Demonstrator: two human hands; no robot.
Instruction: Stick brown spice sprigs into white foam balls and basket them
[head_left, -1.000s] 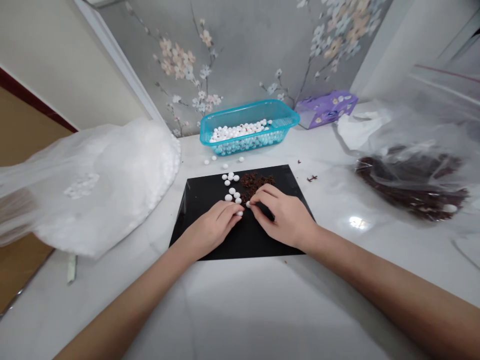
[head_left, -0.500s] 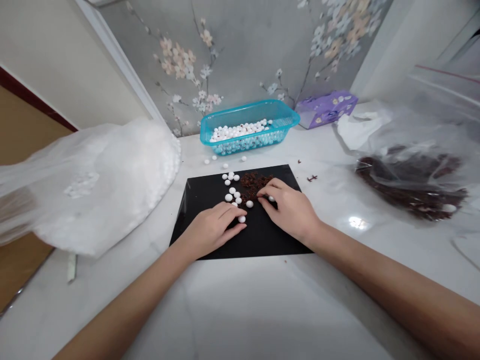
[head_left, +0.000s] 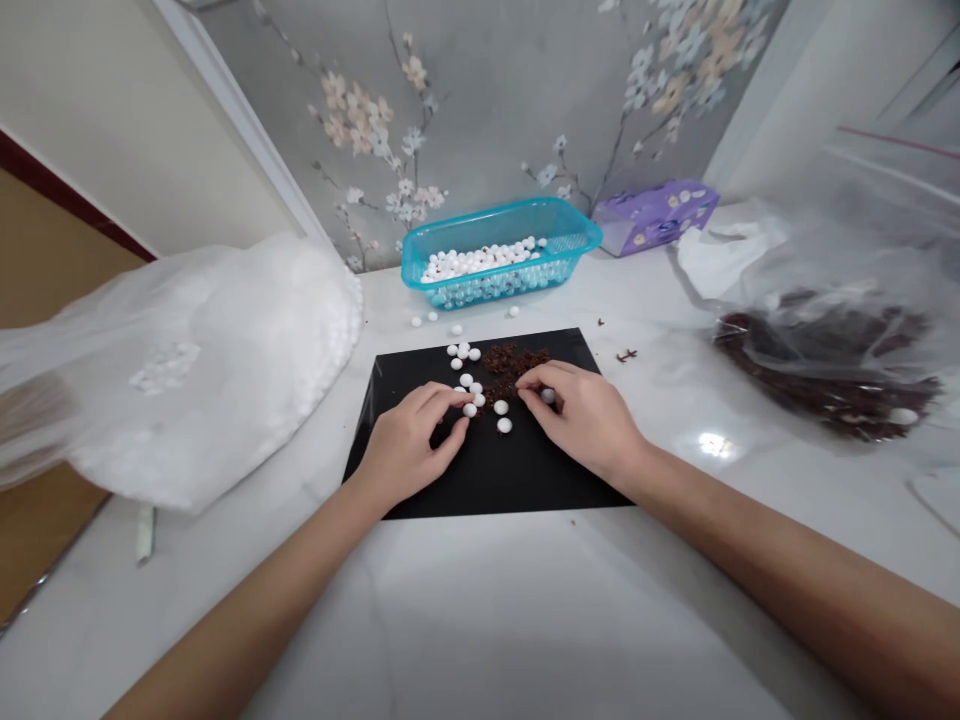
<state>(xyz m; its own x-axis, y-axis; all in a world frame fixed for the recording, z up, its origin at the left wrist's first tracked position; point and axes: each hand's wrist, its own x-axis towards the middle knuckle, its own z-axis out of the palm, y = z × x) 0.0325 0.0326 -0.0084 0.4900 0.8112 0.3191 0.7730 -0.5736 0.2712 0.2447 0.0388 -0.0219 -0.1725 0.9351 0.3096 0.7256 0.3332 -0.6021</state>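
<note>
A black mat (head_left: pixel 525 480) lies on the white table. On it are several white beads (head_left: pixel 461 352) and a small pile of dark brown dried bits (head_left: pixel 510 360). My left hand (head_left: pixel 409 445) rests on the mat, its curled fingers closed around a white bead (head_left: pixel 470 410). My right hand (head_left: pixel 589 420) pinches at the near edge of the brown pile; what it holds is too small to name. Another bead (head_left: pixel 548 396) shows under its fingers. Two loose beads (head_left: pixel 503 417) lie between my hands.
A turquoise basket (head_left: pixel 577 240) of white beads stands behind the mat. A bulky white plastic bag (head_left: pixel 210 350) fills the left. A clear bag of brown pieces (head_left: pixel 825 370) lies at the right, a purple box (head_left: pixel 652 215) behind it. Stray beads (head_left: pixel 431 318) dot the table.
My left hand slid forward and curled onto a bead near the cluster. My right hand shifted back to the brown pile, leaving beads on the mat between the hands.
</note>
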